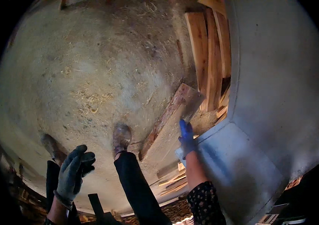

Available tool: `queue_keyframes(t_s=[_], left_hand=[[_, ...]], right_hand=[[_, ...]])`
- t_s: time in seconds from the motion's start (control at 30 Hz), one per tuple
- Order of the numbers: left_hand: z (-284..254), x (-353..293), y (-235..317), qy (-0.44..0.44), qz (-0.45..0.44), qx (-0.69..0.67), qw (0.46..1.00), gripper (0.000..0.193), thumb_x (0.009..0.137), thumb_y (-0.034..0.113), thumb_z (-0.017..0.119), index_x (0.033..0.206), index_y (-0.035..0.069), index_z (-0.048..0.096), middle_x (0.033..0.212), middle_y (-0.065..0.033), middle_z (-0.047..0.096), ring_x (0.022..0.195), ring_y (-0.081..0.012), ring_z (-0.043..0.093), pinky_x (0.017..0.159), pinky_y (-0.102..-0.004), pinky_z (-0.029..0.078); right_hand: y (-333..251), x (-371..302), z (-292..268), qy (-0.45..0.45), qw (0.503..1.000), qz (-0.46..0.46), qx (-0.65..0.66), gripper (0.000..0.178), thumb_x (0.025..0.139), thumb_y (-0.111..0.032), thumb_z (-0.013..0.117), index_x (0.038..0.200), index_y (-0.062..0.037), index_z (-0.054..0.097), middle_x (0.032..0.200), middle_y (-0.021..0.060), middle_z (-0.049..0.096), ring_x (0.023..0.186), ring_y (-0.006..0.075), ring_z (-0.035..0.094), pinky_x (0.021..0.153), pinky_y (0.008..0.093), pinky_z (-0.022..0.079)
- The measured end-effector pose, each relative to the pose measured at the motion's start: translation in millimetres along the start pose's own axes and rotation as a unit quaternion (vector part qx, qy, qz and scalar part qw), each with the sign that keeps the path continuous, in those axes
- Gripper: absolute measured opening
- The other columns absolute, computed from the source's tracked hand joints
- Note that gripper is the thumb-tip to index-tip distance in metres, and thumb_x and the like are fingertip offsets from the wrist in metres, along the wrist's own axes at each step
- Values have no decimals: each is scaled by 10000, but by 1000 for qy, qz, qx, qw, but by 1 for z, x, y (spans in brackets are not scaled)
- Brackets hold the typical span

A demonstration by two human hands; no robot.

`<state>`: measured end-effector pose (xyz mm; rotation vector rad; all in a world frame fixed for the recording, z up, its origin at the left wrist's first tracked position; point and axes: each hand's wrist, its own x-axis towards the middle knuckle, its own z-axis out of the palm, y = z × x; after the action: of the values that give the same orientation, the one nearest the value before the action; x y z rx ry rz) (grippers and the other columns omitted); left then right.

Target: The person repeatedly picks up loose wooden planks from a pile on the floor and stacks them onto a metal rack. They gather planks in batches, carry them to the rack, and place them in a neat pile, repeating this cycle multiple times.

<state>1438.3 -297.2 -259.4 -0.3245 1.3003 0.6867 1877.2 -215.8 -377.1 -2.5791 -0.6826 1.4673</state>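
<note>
Wooden bark-edged plank (pixel 171 122) slants across the floor (pixel 35 93), toward its right edge, near the grey surface (pixel 279 93). My blue-gloved right hand (pixel 187 139) is close to it, by the surface's left corner; can't tell whether those fingers grip. My grey-gloved left hand (pixel 69 178) is well apart, fingers loosely half-curled, holding nothing visible. Boards (pixel 201 48) line the surface's left edge.

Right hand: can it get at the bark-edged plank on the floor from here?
Likely yes: the right hand appears close beside the plank, with nothing visible between; the grey surface doesn't cover the plank. Depth is hard to judge from this view.
</note>
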Motion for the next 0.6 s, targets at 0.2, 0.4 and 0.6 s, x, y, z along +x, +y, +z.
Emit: queue_keyframes(t_s=[0.2,0.4,0.6], left_hand=[[15,38,-24,-3,-64,51,997,439,939,267,563,1323,77,464,1167,-97,618,1046,-204,608,867,-337,490],[92,107,-56,-102,-13,21,994,436,948,237,554,1340,77,452,1206,-75,596,1091,-179,574,891,-320,464],[104,114,-61,-119,-13,49,992,425,956,202,538,1344,57,447,1203,-91,597,1048,-183,586,884,-316,470]], right_hand=[[60,18,-1,-6,999,-48,-6,592,873,-490,593,1320,-122,470,1174,52,545,1094,167,510,841,370,499],[12,-8,-16,-99,982,114,114,459,877,-413,608,1264,-188,507,1155,13,550,1011,129,530,820,436,524],[-29,72,-100,5,956,-43,290,623,924,-408,493,1451,-324,171,1424,145,315,1265,349,393,1000,526,379]])
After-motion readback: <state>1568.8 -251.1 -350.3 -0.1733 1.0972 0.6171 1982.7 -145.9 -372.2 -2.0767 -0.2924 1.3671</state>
